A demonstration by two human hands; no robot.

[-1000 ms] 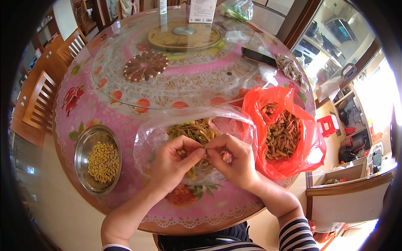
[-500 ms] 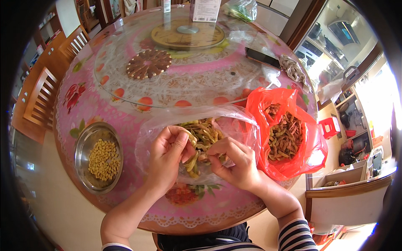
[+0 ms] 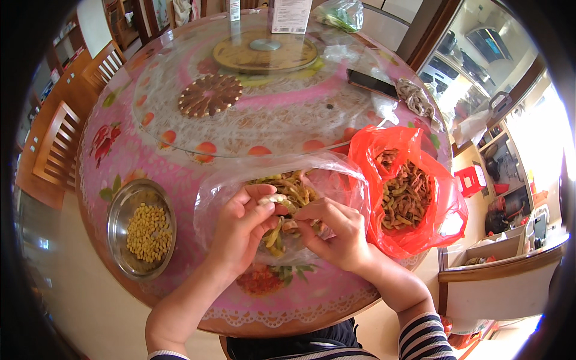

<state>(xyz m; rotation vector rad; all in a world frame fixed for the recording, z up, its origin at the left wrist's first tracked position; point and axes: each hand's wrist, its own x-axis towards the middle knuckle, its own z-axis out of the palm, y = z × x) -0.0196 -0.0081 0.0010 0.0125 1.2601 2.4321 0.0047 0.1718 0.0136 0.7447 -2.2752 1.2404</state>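
Observation:
My left hand (image 3: 239,227) pinches a bean pod (image 3: 273,198) between thumb and fingers, its pale side showing. Close to it on the right, my right hand (image 3: 337,233) is closed with fingertips pressed together; what they grip is too small to make out. Both hands are over a clear plastic bag (image 3: 210,186) spread on the table, with yellow-green pods (image 3: 294,187) lying in it. At the left, a round steel bowl (image 3: 112,231) holds shelled yellow beans (image 3: 148,233). A red plastic bag (image 3: 372,144) on the right contains many brownish pods (image 3: 405,198).
The round table (image 3: 258,315) has a pink flowered cover and a glass turntable (image 3: 288,129). On it are a brown round trivet (image 3: 210,95), a phone (image 3: 372,84) and a white box (image 3: 291,16). A crumpled cloth (image 3: 415,98) is at the right edge. Wooden chairs (image 3: 58,147) stand at left.
The pod in my left hand has turned and now shows a pale side instead of its greenish one. My right hand stays beside it, hardly moved. The view has shifted slightly.

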